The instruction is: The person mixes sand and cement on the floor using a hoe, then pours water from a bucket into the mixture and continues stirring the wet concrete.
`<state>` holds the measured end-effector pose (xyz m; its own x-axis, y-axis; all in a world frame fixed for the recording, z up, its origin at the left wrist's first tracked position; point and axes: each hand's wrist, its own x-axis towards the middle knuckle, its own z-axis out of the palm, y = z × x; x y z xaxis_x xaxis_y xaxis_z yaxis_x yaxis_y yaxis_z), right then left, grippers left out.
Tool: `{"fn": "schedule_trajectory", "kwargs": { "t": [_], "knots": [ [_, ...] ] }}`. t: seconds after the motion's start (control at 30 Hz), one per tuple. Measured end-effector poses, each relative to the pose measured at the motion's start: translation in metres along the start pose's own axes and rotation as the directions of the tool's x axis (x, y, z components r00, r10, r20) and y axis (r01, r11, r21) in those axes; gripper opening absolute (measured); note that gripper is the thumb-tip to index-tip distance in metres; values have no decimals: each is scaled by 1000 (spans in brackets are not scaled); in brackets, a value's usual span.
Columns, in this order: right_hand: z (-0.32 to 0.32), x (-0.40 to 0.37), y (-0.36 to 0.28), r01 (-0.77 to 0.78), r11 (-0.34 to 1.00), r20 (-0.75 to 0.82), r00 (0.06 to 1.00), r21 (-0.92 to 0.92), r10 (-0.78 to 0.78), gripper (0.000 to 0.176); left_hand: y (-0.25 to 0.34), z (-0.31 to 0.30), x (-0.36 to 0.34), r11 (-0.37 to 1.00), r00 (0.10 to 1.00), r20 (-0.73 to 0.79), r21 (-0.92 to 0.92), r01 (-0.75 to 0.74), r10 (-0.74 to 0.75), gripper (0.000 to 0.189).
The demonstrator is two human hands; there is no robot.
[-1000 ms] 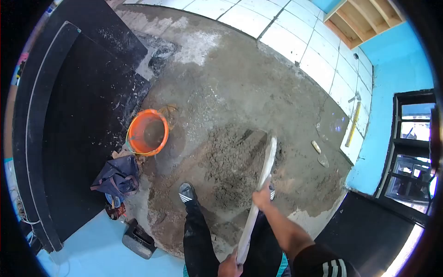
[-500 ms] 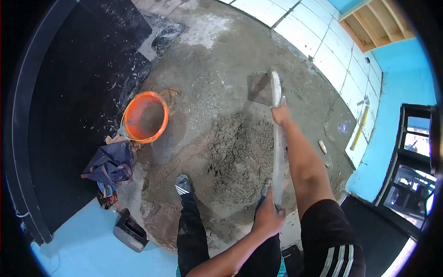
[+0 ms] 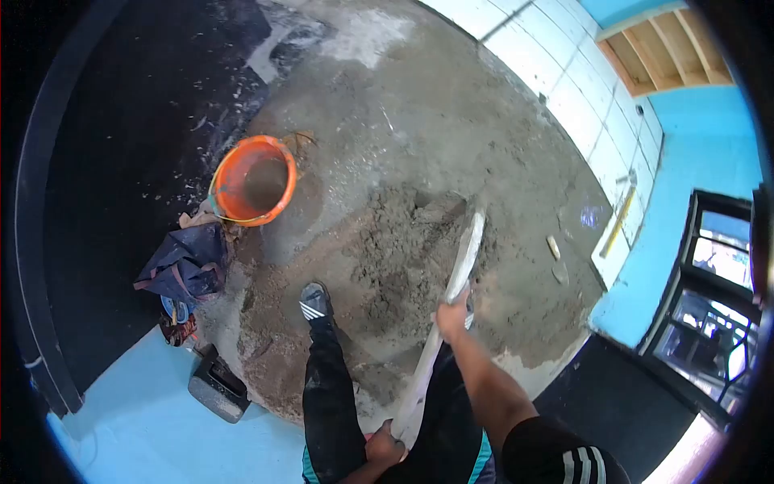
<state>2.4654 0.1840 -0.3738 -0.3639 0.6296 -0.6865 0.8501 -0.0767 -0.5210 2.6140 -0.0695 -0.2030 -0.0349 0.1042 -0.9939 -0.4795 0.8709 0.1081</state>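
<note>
A long pale wooden handle (image 3: 426,363) runs slanting from between the legs up to a shovel blade (image 3: 440,208). The blade is partly sunk in the far side of a pile of wet grey mortar (image 3: 391,270). My left hand (image 3: 384,446) is wrapped round the lower end of the handle, close to my body. Further up, my right hand (image 3: 453,316) grips the same handle, just right of the pile.
An orange bucket (image 3: 255,181) with grey contents stands left of the pile. Near it lie a dark bag (image 3: 189,262) and a black container (image 3: 219,385). A trowel (image 3: 559,270) rests on the right; a yellow-handled tool (image 3: 618,223) lies by white tiles (image 3: 556,48).
Both hands have pulled the shovel back toward my body, and its handle now slants. The blade has moved from beyond the pile into its far edge.
</note>
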Motion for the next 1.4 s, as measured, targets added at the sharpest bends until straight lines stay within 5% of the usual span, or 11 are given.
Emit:
{"fn": "schedule_trajectory", "kwargs": {
  "t": [0.1,0.17,0.3,0.53,0.7,0.73,0.8,0.93,1.1,1.3,1.4],
  "knots": [
    [-4,-36,63,166,984,-139,975,-56,-173,72,-6,17,-1,975,974,34,0,224,-224,59],
    [-4,-48,64,253,958,-184,944,-134,-275,65,-57,61,38,980,984,-91,115,165,-155,55],
    [31,-7,70,-86,986,-189,980,-145,58,57,-104,70,87,998,977,-204,2,58,-57,40],
    [-35,-55,88,77,989,-249,968,127,-44,50,-88,92,51,939,995,-65,332,87,-69,39],
    [-134,-40,133,-133,761,-165,939,635,301,42,-21,73,41,800,975,202,568,-194,92,44],
    [-150,-23,166,15,817,-289,939,577,187,36,-12,73,45,789,964,257,578,-207,64,45],
    [-197,-1,192,-74,587,-194,904,806,380,27,6,81,55,769,933,359,597,-230,0,49],
    [-276,42,264,40,224,-146,863,974,483,15,159,115,42,587,994,101,808,-56,-43,38],
    [-347,124,367,96,-51,-54,841,994,538,7,246,181,106,322,956,131,922,-214,261,30],
    [-346,205,421,-208,272,-84,631,939,771,25,339,243,141,91,892,185,966,-243,412,20],
    [-345,191,387,-273,235,-34,583,933,812,31,346,232,147,18,906,205,974,-228,369,20]
  ]
}}
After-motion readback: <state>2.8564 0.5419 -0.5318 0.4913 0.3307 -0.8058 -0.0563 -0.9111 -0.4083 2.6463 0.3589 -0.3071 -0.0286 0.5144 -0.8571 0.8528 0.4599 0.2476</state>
